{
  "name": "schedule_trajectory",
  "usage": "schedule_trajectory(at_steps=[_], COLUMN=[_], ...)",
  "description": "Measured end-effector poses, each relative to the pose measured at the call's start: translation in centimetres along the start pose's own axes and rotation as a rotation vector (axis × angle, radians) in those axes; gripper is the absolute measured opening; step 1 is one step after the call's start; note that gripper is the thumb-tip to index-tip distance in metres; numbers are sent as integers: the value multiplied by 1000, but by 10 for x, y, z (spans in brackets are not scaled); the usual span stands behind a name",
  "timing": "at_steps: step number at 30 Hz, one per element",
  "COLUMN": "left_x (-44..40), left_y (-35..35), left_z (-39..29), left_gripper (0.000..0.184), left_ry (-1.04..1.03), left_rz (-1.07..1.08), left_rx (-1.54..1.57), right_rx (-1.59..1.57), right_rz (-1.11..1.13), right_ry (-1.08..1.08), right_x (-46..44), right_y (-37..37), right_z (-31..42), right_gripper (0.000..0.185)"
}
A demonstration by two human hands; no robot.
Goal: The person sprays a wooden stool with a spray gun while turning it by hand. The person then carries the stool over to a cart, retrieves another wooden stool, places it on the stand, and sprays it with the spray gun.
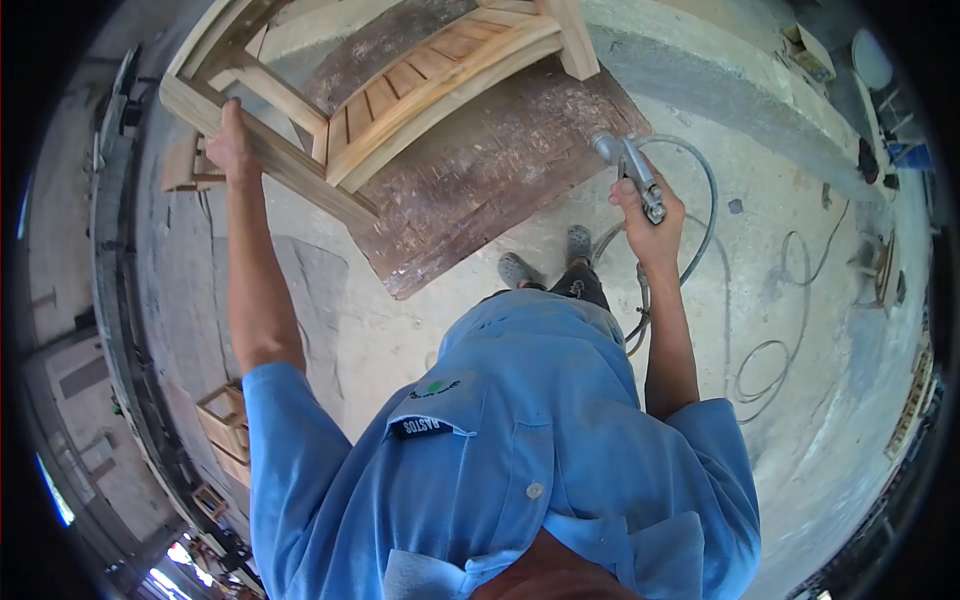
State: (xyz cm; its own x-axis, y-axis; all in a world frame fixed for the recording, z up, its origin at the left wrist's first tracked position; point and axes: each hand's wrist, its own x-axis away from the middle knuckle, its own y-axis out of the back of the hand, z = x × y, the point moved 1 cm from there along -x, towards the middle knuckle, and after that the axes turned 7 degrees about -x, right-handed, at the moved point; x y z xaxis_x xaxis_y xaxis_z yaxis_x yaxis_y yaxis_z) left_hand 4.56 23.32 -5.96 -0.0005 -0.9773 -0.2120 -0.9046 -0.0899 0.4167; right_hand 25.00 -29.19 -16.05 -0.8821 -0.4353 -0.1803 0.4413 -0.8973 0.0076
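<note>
A wooden chair [445, 98] with a slatted seat lies tipped over on a stained brown board [455, 215] in front of me. My left hand [232, 148] is closed around one of its frame rails, at the chair's left side. In my right hand [655, 225] is a metal spray gun [640, 178], its head pointing away from me toward the board's right edge. A grey hose [712, 195] loops from the gun down past my right forearm. The gun stays apart from the chair.
My shoes [520, 270] stand at the board's near edge on the concrete floor [370, 350]. More hose or cable [765, 370] curls on the floor at right. Small wooden frames [228, 420] stand at left, and a low concrete ledge [730, 90] runs behind the board.
</note>
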Motion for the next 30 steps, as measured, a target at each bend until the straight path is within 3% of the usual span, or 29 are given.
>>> schedule_trajectory(at_steps=[3,4,7,11,18,22,26,30], left_x=[-18,-19,-30,-46,-43,-32,-15,21], left_y=[-7,-8,-5,-5,6,8,15,19], left_z=[-8,-8,-10,-5,-9,-10,-13,-22], left_gripper=[61,68,71,74,69,56,54,45], left_ry=[80,9,65,56,99,21,-37,-105], left_rz=[25,33,13,-27,-99,-112,-62,-99], left_rx=[57,106,7,31,45,142,167,237], right_rx=[-19,-11,-143,-133,-273,-211,-239,-236], right_rz=[-71,-109,-101,211,524,509,392,532], right_ry=[-9,10,27,-70,127,-2,138,245], right_x=[-6,-8,-11,12,37,16,-36,-90], right_y=[-1,-6,-29,-72,-157,-161,-171,-228], right_z=[4,13,9,9,34,39,59,93], right_gripper=[51,49,47,47,55,53,50,50])
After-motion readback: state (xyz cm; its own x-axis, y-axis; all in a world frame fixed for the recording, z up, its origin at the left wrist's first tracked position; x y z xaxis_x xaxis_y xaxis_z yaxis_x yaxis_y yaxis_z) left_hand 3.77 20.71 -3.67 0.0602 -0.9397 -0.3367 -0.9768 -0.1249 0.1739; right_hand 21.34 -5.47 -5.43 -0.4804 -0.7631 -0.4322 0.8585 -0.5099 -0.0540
